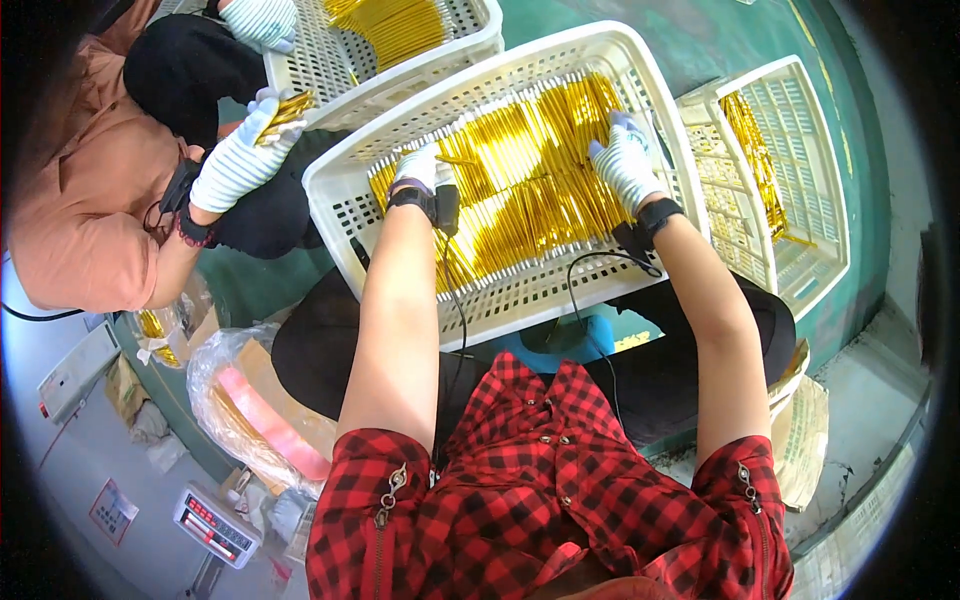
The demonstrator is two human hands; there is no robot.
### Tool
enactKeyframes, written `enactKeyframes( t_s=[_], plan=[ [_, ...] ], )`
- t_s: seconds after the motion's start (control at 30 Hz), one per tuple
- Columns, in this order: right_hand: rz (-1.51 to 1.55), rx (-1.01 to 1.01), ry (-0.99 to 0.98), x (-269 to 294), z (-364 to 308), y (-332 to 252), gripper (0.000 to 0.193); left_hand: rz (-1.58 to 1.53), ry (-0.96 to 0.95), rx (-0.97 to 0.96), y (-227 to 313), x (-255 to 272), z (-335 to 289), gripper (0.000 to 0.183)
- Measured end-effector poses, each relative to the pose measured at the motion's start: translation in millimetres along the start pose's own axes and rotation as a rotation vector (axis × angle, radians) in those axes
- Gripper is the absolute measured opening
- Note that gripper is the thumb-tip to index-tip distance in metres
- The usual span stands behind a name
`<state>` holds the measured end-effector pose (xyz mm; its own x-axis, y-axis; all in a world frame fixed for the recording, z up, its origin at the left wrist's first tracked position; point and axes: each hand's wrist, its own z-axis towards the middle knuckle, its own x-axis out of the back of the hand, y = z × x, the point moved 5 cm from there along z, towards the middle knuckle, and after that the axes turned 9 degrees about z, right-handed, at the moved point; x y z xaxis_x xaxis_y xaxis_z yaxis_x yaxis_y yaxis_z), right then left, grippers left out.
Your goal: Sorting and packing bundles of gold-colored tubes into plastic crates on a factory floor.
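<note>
A white perforated plastic basket [330,190] lies across my lap. Rows of slender, shiny gold sticks [530,215] with pale ends fill much of it. My left hand [418,168], in a white-and-grey striped glove, is over the left part of the upper row. A few gold sticks [458,160] jut rightward from its fingers, at an angle to the rest. At the right end of the upper row, my gloved right hand [628,165] rests against the sticks, thumb and fingers apart. Its fingertips are partly hidden among them. Both wrists wear black bands with cables.
To the left, a co-worker's gloved hand [250,155] holds a bundle of gold sticks near another basket [485,35]. A tilted basket [840,190] with more sticks stands at right. A plastic-wrapped carton [290,400] and a scale display [215,525] are at lower left.
</note>
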<state>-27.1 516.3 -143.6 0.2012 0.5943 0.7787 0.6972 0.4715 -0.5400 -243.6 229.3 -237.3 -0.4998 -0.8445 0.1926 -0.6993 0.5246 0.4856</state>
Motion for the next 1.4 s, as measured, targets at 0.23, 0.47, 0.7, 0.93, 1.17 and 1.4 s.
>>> enactKeyframes(
  t_s=[0.23,0.47,0.7,0.93,1.17,1.4],
  plan=[
    [-0.171,-0.153,-0.044,-15,40,-8,0.083,-0.270,-0.242,-0.099,-28,-52,-45,0.020],
    [-0.149,-0.245,-0.100,-5,49,-34,0.095,-0.388,-0.263,-0.163,8,-148,-73,0.020],
    [-0.001,-0.082,-0.016,-29,49,-2,0.086,-0.308,-0.316,-0.108,12,-184,-45,0.010],
    [0.003,-0.003,-0.031,-46,35,-26,0.081,0.383,-0.221,-0.461,46,-188,-70,0.040],
    [0.306,-0.082,-0.148,-28,36,-41,0.087,-0.249,-0.403,-0.231,47,-184,-79,0.052],
    [0.445,0.111,-0.164,8,11,-57,0.065,-0.380,-0.466,-0.210,38,-180,-114,0.094]
  ],
)
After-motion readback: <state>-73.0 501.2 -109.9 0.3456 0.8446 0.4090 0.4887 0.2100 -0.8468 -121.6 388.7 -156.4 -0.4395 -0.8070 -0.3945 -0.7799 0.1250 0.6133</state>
